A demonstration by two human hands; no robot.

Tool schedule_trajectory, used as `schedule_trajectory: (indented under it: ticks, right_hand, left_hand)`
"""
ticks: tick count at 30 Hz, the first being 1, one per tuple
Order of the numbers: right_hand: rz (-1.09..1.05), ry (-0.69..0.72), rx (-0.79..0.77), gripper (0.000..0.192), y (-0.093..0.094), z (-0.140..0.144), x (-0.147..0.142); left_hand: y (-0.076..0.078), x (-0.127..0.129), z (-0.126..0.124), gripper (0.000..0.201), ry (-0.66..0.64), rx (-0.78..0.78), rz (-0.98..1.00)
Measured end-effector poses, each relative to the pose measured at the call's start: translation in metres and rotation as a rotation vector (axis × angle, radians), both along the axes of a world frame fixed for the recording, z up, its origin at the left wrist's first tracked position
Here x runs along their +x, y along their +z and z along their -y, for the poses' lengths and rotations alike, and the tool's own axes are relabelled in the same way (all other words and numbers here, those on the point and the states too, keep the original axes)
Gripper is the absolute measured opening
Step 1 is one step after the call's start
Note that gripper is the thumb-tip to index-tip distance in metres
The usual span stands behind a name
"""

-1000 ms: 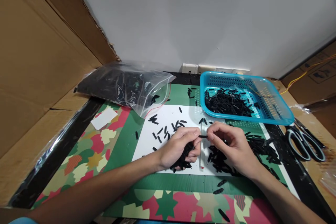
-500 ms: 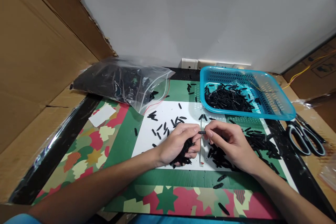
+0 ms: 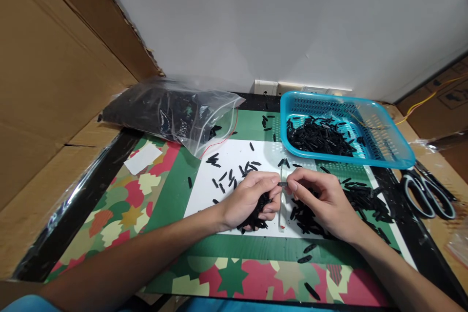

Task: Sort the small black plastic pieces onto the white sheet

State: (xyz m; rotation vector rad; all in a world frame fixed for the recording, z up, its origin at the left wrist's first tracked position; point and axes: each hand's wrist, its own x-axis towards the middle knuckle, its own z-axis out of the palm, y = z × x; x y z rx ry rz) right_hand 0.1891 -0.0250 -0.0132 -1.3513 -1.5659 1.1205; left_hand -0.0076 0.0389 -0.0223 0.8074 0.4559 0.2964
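Between the fingertips of both hands is a small black elongated piece (image 3: 282,184), held level above the white sheet (image 3: 204,190). My left hand (image 3: 252,197) pinches one end with thumb and forefinger, while its other fingers curl round a bunch of similar black pieces (image 3: 258,219). My right hand (image 3: 321,200) pinches the other end between thumb and forefinger. Under the hands a narrow clear strip (image 3: 282,214) lies upright in the view on the sheet. Loose black pieces (image 3: 307,219) lie heaped below my right hand, and more are scattered left of my left hand.
A blue plastic basket (image 3: 347,160) with many black pieces stands at the back right. At the back left lies a clear zip bag (image 3: 164,112) full of dark contents. Scissors (image 3: 426,195) rest at the right edge, a white paper slip (image 3: 142,159) at left. Cardboard (image 3: 54,48) walls the left side.
The view has shifted very slightly. Both hands keep nearly the same pose, with the small black piece still between their fingertips.
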Motion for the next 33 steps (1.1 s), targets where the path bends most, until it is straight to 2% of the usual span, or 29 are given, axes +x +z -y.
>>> schedule_trajectory:
  ticks: [3, 6, 7, 9, 12, 14, 15, 18, 21, 25, 28, 33]
  right_hand:
    - [0.119, 0.016, 0.125, 0.027, 0.000, 0.001, 0.001]
    - [0.397, 0.043, 0.453, 0.016, 0.001, 0.000, 0.010]
    - [0.492, 0.021, 0.573, 0.011, 0.002, 0.000, 0.015]
    - [0.620, -0.121, 0.740, 0.007, 0.005, -0.002, 0.029]
    - [0.695, -0.458, 0.742, 0.006, 0.011, -0.006, 0.048]
    - [0.724, -0.569, 0.687, 0.016, 0.013, -0.009, 0.057]
    - [0.723, -0.581, 0.674, 0.022, 0.012, -0.010, 0.058]
    - [0.657, -0.488, 0.706, 0.025, 0.009, -0.009, 0.049]
    - [0.552, -0.255, 0.724, 0.023, 0.005, -0.003, 0.027]
    - [0.382, 0.040, 0.611, 0.026, -0.001, 0.006, -0.003]
    - [0.319, 0.110, 0.517, 0.025, -0.006, 0.010, -0.013]
    - [0.251, 0.101, 0.472, 0.028, -0.009, 0.012, -0.013]
  left_hand:
    - [-0.001, 0.000, 0.000, 0.036, -0.012, 0.001, -0.008]
    - [-0.001, 0.000, 0.000, 0.035, -0.007, 0.013, -0.011]
    - [-0.001, -0.001, 0.000, 0.035, -0.006, 0.019, -0.013]
    - [-0.002, -0.001, 0.001, 0.035, -0.010, 0.022, -0.019]
    - [-0.003, -0.002, 0.001, 0.035, -0.013, 0.012, -0.013]
    - [-0.003, -0.002, 0.001, 0.036, -0.011, 0.012, -0.006]
    - [-0.003, -0.002, 0.001, 0.035, -0.013, 0.017, -0.006]
    - [0.000, -0.002, 0.001, 0.035, -0.032, 0.044, -0.017]
    - [0.002, -0.002, 0.003, 0.030, -0.025, 0.064, -0.034]
    - [0.001, 0.000, 0.007, 0.030, 0.023, 0.037, -0.007]
    - [0.000, 0.001, 0.008, 0.034, 0.046, 0.011, 0.007]
    - [0.001, 0.001, 0.008, 0.036, 0.031, 0.018, -0.011]
